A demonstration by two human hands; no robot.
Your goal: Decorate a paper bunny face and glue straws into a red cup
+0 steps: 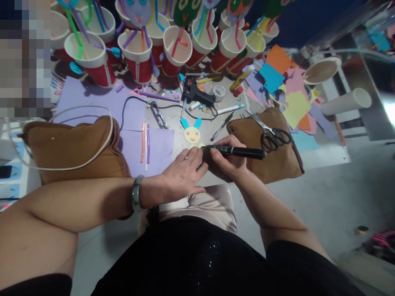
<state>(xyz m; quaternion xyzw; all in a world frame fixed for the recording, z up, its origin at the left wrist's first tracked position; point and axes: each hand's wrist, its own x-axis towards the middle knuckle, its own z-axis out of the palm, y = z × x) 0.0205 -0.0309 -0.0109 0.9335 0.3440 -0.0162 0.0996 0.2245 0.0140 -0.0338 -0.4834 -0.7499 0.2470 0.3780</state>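
Note:
My right hand (230, 158) is closed round a black marker (247, 152), its tip pointing left at small yellow paper pieces (201, 146). My left hand (185, 172) lies flat beside them, thumb apart, with its fingertips resting against the yellow pieces; what lies under the fingers is hidden. Just beyond is a yellow paper rabbit face (192, 134) with blue ears and an orange mouth. A slim pen (222, 125) lies to the right of the face. Orange, white and purple straw pieces (148, 144) lie on purple paper (163, 142) left of it.
Red paper cups (138, 68) with straw-legged paper figures crowd the back. A glue gun (196, 91), a utility knife (159, 115) and a white tape roll (219, 93) lie before them. Brown cushions (74, 152) flank my arms; scissors (271, 133) rest on the right one. Coloured paper scraps (296, 111) lie right.

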